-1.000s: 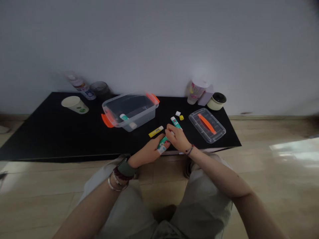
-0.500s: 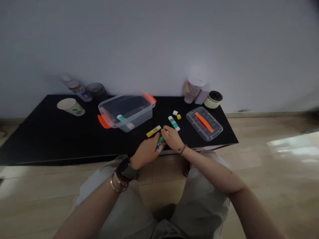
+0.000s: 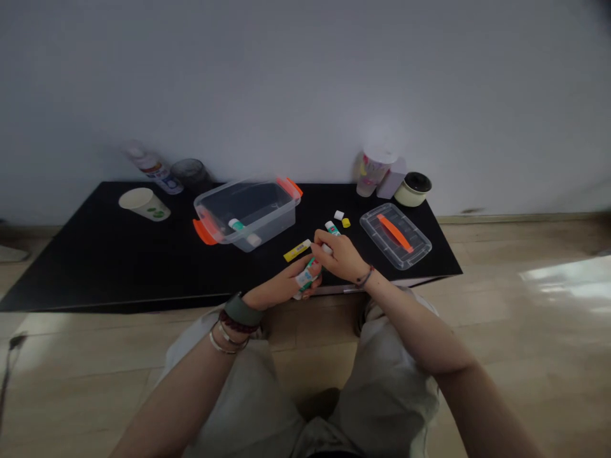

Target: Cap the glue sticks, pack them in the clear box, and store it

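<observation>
1. At the far left we see a paper cup (image 3: 144, 204) with a green print lying on its side on the black table (image 3: 71, 280). Behind it, against the wall, are a blurred plastic bottle (image 3: 155, 172) and a dark round container (image 3: 189, 173).
2. Next comes a transparent plastic box (image 3: 245, 216) with orange handles. A glue stick (image 3: 237, 224) lies inside it.
3. Our left hand (image 3: 286, 286) closes in a narrow grip around a green-and-white glue stick (image 3: 305, 277), held just above the table's front edge.
4. A yellow glue stick (image 3: 296, 250) lies just beyond that hand.
5. Our right hand (image 3: 340, 257) pinches a small white piece (image 3: 327, 249) narrowly, close to the left hand. A teal-and-white glue stick (image 3: 333, 228) lies just past its fingertips.
6. Beyond that sit a white cube (image 3: 338, 215) and a yellow cube (image 3: 346, 222).
7. At the right are the box's transparent lid (image 3: 377, 245) with its orange strap, then a plastic cup (image 3: 375, 170), a lilac box (image 3: 392, 178) and a cream jar (image 3: 413, 191).
</observation>
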`<action>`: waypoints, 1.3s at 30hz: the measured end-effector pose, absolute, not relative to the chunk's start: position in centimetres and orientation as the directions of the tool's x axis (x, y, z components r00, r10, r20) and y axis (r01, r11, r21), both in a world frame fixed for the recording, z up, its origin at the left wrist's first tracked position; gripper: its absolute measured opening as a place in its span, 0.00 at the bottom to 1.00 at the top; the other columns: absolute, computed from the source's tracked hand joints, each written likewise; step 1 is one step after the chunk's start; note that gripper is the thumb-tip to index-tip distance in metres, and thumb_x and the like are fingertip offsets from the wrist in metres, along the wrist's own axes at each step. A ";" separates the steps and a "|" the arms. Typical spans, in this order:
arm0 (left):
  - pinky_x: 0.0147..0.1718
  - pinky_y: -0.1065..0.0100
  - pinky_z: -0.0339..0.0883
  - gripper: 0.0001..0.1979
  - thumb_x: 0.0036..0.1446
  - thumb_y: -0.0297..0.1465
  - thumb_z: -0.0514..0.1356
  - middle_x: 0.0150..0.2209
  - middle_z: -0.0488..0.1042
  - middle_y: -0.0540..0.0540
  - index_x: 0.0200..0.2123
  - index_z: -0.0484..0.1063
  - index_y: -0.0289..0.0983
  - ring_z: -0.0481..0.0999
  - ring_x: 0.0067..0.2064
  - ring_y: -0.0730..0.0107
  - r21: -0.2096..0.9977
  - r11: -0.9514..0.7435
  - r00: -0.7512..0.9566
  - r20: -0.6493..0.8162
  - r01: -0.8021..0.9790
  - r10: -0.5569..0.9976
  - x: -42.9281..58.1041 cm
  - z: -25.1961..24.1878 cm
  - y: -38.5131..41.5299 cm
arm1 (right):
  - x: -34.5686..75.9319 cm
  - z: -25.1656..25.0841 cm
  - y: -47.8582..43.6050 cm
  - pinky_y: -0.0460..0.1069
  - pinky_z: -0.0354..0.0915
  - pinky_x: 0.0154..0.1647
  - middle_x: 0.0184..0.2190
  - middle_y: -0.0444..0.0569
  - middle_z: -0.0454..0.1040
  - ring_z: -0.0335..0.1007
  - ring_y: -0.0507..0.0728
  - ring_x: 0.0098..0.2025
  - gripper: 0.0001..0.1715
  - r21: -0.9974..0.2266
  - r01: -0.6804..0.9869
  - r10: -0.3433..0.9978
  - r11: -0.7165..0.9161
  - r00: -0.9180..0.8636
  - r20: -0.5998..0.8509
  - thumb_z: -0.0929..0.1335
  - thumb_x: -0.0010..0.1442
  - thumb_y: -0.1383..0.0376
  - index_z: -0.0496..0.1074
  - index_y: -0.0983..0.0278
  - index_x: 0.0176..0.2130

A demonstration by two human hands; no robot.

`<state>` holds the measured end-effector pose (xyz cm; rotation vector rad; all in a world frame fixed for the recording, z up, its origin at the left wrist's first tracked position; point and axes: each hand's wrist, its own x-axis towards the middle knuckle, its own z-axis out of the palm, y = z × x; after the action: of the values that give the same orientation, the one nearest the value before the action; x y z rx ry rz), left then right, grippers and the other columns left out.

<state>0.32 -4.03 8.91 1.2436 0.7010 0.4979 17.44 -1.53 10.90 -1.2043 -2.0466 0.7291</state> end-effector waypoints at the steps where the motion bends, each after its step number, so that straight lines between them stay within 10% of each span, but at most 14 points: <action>1: 0.22 0.72 0.56 0.27 0.62 0.55 0.53 0.27 0.61 0.55 0.52 0.62 0.39 0.58 0.22 0.79 0.976 0.208 0.678 -0.195 0.064 0.709 0.4 8.6 -4.0 | 17.3 10.7 -1.5 0.47 0.51 0.30 0.21 0.40 0.59 0.55 0.51 0.24 0.12 -0.719 0.565 0.906 0.405 -0.355 0.231 0.61 0.62 0.61 0.58 0.60 0.28; 8: 0.31 0.66 0.60 0.21 0.59 0.43 0.60 0.33 0.71 0.45 0.50 0.65 0.37 0.71 0.32 0.63 0.859 -0.161 0.450 -0.087 0.485 0.889 0.4 7.6 -3.5 | 16.8 9.7 -1.8 0.47 0.49 0.29 0.20 0.41 0.63 0.59 0.53 0.24 0.09 -0.643 0.724 0.969 0.249 -0.188 0.162 0.64 0.62 0.61 0.66 0.60 0.29; 17: 0.22 0.73 0.54 0.27 0.59 0.54 0.57 0.26 0.61 0.54 0.46 0.63 0.38 0.59 0.23 0.78 0.947 0.309 0.760 -0.268 0.092 0.592 -0.4 8.9 -4.5 | 18.1 10.7 -1.9 0.46 0.55 0.32 0.26 0.44 0.71 0.63 0.51 0.26 0.17 -0.686 0.493 0.804 0.535 -0.547 0.233 0.63 0.66 0.55 0.67 0.61 0.30; 30: 0.41 0.59 0.70 0.21 0.63 0.39 0.55 0.43 0.78 0.36 0.55 0.63 0.34 0.80 0.43 0.52 0.760 -0.288 0.576 -0.137 0.583 0.806 0.0 7.4 -4.1 | 16.7 10.9 -2.6 0.48 0.46 0.29 0.29 0.47 0.77 0.70 0.54 0.30 0.16 -0.332 0.873 0.930 0.357 -0.366 0.036 0.60 0.68 0.61 0.75 0.61 0.40; 34: 0.39 0.59 0.69 0.21 0.64 0.39 0.54 0.42 0.78 0.35 0.56 0.62 0.34 0.80 0.42 0.51 0.657 -0.274 0.457 -0.120 0.702 0.881 0.6 6.5 -4.2 | 16.8 10.5 -1.8 0.47 0.49 0.30 0.30 0.46 0.76 0.70 0.54 0.32 0.14 -0.420 0.874 0.954 0.244 -0.295 -0.058 0.61 0.68 0.59 0.73 0.61 0.38; 39: 0.26 0.69 0.65 0.24 0.61 0.48 0.57 0.29 0.69 0.50 0.51 0.62 0.37 0.70 0.26 0.71 0.953 -0.016 0.572 -0.168 0.303 0.802 0.3 7.2 -4.0 | 18.0 9.6 -0.8 0.45 0.53 0.29 0.26 0.41 0.70 0.63 0.50 0.27 0.17 -0.733 0.594 0.881 0.332 -0.474 0.015 0.63 0.67 0.52 0.68 0.63 0.37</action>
<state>0.33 -4.02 7.20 1.5917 0.9558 0.5132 17.95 -0.78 9.65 -1.3001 -2.1910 0.9437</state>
